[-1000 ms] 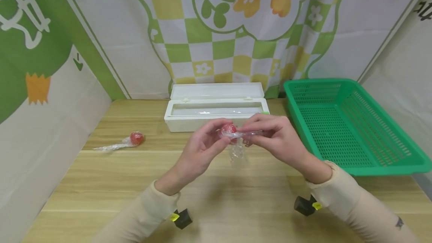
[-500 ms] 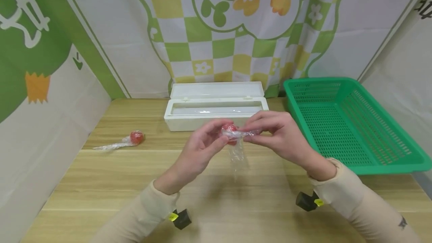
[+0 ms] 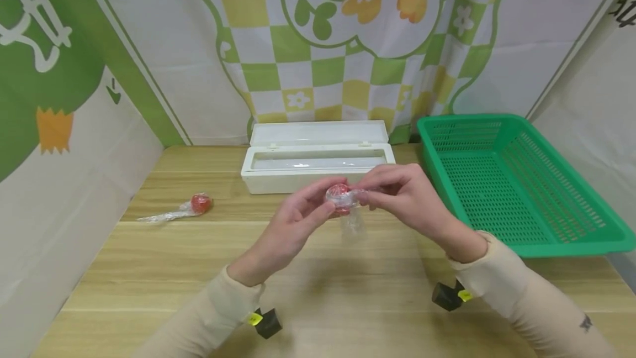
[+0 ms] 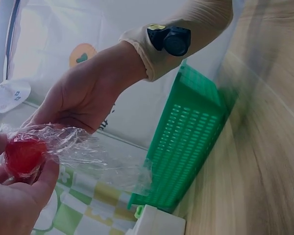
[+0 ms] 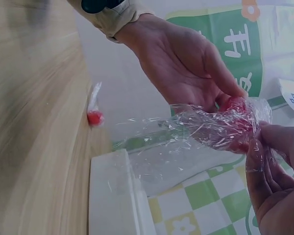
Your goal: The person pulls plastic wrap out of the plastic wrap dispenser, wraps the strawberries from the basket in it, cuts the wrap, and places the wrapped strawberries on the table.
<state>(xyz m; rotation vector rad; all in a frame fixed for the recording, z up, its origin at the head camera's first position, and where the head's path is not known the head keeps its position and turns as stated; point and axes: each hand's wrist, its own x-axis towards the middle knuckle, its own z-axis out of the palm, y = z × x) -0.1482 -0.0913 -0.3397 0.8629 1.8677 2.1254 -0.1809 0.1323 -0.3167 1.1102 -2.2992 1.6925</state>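
Observation:
Above the middle of the table, a small round red ball (image 3: pixel 339 188) sits in clear cling film (image 4: pixel 78 147); what kind of ball it is, I cannot tell. My left hand (image 3: pixel 284 228) holds it between thumb and fingers. My right hand (image 3: pixel 413 203) pinches the gathered film at the ball's right side. A loose flap of film hangs below the ball, and it trails out sideways in both wrist views. On the table at the left lies a second red ball (image 3: pixel 201 203), wrapped in film with a long twisted tail.
Behind my hands stands a long white cling film box (image 3: pixel 278 183), its lid raised. A green plastic basket (image 3: pixel 502 251) takes up the right side of the wooden table (image 3: pixel 199 269). Printed cloth (image 3: pixel 328 70) hangs along the back and sides.
My right fingers have shifted slightly at the gathered film, and the hanging flap has swung a little. My left hand keeps its hold on the ball, nearly still.

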